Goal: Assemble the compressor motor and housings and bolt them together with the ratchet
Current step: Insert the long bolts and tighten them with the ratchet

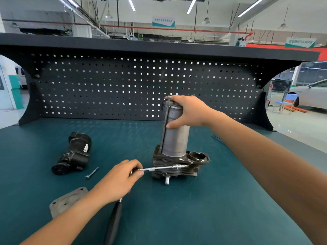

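Ratchet (115, 216) is nearest, lower centre of frame: black grip runs from the bottom edge up under the left hand (118, 181), and a chrome extension (161, 168) reaches right from that hand to a socket at the side of the dark finned housing (177, 167). Left fingers (137, 171) are pressed together, pinching the extension near the ratchet head. Extension's long axis is roughly horizontal, so the fastener lies right of the left hand, into the housing flank; can't see the bolt head itself. Left hand is the nearer one and does the driving. Lower left of frame: a flat grey cover plate (68, 200) lies on the green surface (212, 209), loose bolt (92, 173) just beyond it, and a second black housing (74, 153) on its side, well apart from the assembly. Centre: the housing stands on the surface with the grey motor can (176, 138) upright in it, long axis vertical, a long through-bolt (165, 124) running up its left side. Round open port (197, 156) on the housing's right looks empty. Right hand (187, 112) caps the motor's top, fingers wrapped over it, thumb down the front, steadying against ratchet torque. My read: early bolting, the black housing and plate not yet fitted. Pegboard (123, 85) behind, bare.
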